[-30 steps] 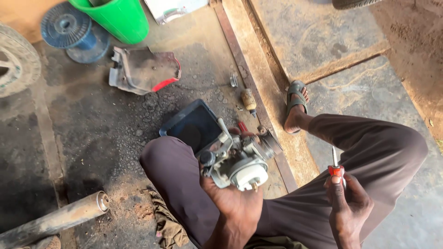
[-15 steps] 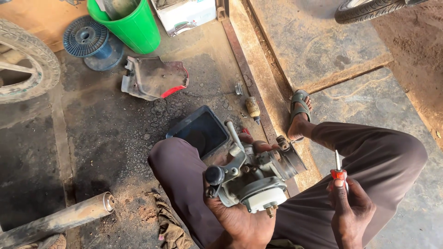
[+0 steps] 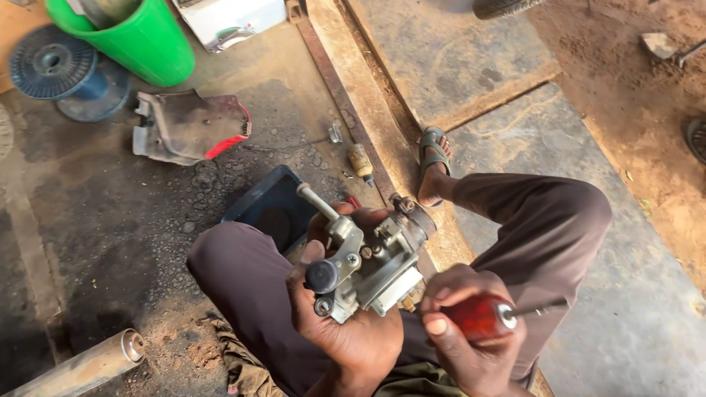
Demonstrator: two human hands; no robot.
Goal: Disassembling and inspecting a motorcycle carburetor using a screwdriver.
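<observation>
My left hand (image 3: 346,331) grips a grey metal carburetor (image 3: 371,257) from below, holding it above my lap with its lever arm pointing up and left. My right hand (image 3: 471,345) is closed around the red handle of a screwdriver (image 3: 482,316); its metal shaft points to the right, away from the carburetor. The two hands are almost touching beside the carburetor's lower right corner. My legs in dark trousers are bent on either side, one sandalled foot (image 3: 435,165) resting on the concrete.
A dark blue tray (image 3: 268,206) lies on the oily ground just beyond my left knee. Farther off are a red-edged plastic cover (image 3: 191,129), a green bucket (image 3: 140,40), a blue spool (image 3: 59,66), a white container (image 3: 228,18), an exhaust pipe (image 3: 81,367) and a small screwdriver (image 3: 362,163).
The carburetor has been turned and raised in my left hand. My right hand swung the screwdriver from upright to lying sideways and moved in close to the carburetor.
</observation>
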